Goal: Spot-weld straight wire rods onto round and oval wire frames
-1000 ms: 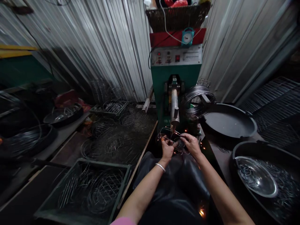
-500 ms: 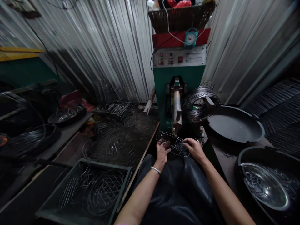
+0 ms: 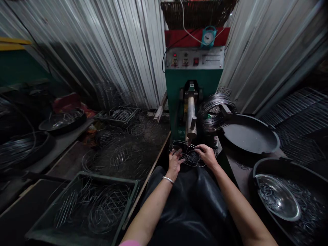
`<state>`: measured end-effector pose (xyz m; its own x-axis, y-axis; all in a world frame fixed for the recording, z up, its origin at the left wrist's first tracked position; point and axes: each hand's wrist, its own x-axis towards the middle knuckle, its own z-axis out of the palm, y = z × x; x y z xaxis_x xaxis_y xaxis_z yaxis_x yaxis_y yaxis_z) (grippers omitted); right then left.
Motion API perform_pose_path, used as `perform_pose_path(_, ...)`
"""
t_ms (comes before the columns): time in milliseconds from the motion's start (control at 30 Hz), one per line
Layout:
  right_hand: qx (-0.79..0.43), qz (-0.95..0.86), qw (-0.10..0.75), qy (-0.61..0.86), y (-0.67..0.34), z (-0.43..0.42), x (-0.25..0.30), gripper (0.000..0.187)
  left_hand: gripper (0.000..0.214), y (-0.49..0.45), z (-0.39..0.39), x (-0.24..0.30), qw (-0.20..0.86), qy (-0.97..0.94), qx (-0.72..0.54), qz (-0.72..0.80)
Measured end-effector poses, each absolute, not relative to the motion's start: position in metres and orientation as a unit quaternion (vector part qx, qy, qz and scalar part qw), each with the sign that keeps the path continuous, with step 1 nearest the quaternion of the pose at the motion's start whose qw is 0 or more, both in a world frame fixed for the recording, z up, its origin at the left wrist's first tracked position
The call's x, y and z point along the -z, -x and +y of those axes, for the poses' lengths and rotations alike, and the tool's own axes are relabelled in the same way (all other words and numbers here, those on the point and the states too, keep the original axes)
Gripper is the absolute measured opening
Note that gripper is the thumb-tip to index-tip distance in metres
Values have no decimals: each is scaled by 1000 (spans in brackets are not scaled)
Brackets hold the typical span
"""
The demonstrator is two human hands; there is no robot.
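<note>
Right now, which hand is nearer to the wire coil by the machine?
Right. The right hand, gripping the wire frame, sits below and slightly left of the coil; the left hand lies farther left.

Dim, underexposed. Light falls from above, catching the corrugated wall (image 3: 123, 51) and the control panel (image 3: 194, 59); floor and lower corners drop near black. Heavy wide-angle bend at the edges, wall ribs fan outward. Smear on the far left. Soft glare on the steel bowl (image 3: 278, 196). Centre sharpest: left hand (image 3: 175, 161), right hand (image 3: 207, 155) and wire frame (image 3: 188, 153) read clear, fine wires blend together.
</note>
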<state>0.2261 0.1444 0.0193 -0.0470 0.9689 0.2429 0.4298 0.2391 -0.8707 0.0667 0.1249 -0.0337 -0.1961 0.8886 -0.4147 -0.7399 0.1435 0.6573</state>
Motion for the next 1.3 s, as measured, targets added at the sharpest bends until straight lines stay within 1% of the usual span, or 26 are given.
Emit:
perform_pose_path(233, -349, -640, 423, 539, -227, 147, -21, 20, 51, -68, 125, 31, 632, -68, -641, 430)
perform_pose_path(300, -355, -634, 434, 532, -233, 143, -19, 22, 51, -68, 119, 33, 626, -84, -642, 435)
perform_pose_path(400, -350, -609, 466, 538, -251, 130, -5, 31, 58, -77, 101, 45, 567, -169, -659, 464)
perform_pose_path(467, -369, -584, 469, 550, -265, 120, 11, 37, 72, -89, 87, 56, 496, -263, -649, 513)
perform_pose_path(500, -385, -575, 463, 554, -271, 115, 19, 37, 78, -96, 81, 61, 469, -305, -631, 537)
perform_pose_path(567, -410, -564, 456, 553, -278, 107, 34, 35, 80, -110, 76, 66, 441, -347, -601, 569)
perform_pose_path(700, -416, -536, 485, 552, -276, 101, 52, 33, 76, -129, 82, 60, 471, -323, -590, 571)
perform_pose_path(867, -422, -527, 511, 532, -274, 95, 57, 37, 80, -129, 87, 51, 541, -271, -612, 510)
perform_pose_path(967, -422, -568, 493, 506, -274, 87, 51, 33, 82, -120, 85, 48, 570, -278, -615, 469)
perform_pose_path(1133, -360, -633, 481, 488, -256, 84, 27, 25, 69, -103, 86, 33, 638, -236, -586, 440)
perform_pose_path(1300, -306, -636, 478, 522, -231, 92, 12, 27, 67, -93, 92, 22, 641, -207, -593, 440)
